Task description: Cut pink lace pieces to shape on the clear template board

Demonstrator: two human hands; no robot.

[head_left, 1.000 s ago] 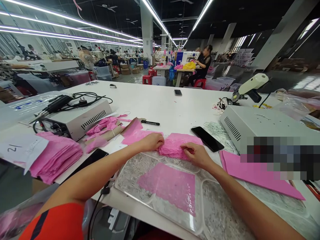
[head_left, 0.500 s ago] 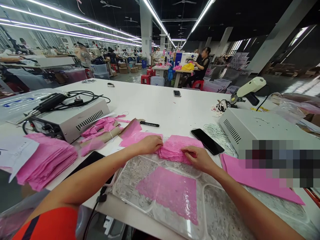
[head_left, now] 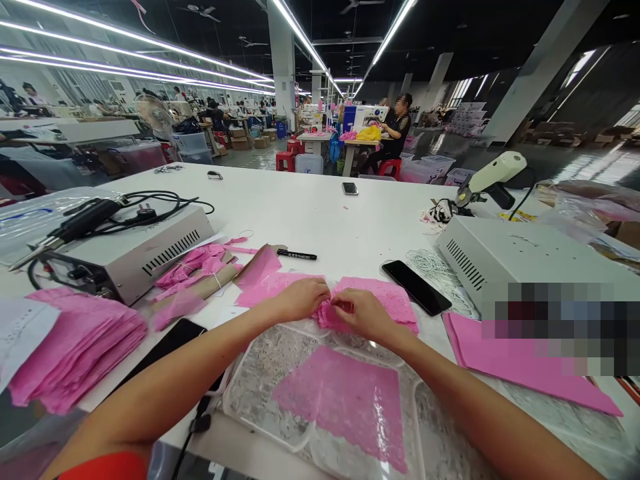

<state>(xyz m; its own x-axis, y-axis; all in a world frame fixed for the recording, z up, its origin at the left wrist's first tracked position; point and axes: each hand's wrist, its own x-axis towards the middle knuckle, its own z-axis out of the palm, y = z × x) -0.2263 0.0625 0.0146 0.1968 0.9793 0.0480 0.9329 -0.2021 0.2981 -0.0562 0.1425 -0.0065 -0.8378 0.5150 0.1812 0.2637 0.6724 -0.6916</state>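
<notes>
Both hands meet at the near left corner of a stack of pink lace fabric pieces (head_left: 393, 300). My left hand (head_left: 306, 299) has its fingertips pinched on the stack's left edge. Close beside it, my right hand (head_left: 364, 313) is closed with thumb and finger together on the lace; the exact grip is partly hidden by the fingers. Another flat pink fabric piece (head_left: 265, 291) lies just behind my left hand. Nearer to me, a single scallop-edged pink lace piece (head_left: 350, 403) lies flat on a clear plastic compartment tray (head_left: 267, 400).
On the left stand a grey box machine (head_left: 165, 257) with a corded tool (head_left: 85, 220) and a pink fabric pile (head_left: 80, 343). A black phone (head_left: 417, 287), white cord (head_left: 440, 273), a second grey box (head_left: 530, 253) and folded pink fabric (head_left: 525, 370) lie right. A marker (head_left: 297, 255) lies ahead.
My right hand has moved left along the stack's front edge, from its right part to beside my left hand. My left hand stays at the left edge. The view has shifted slightly.
</notes>
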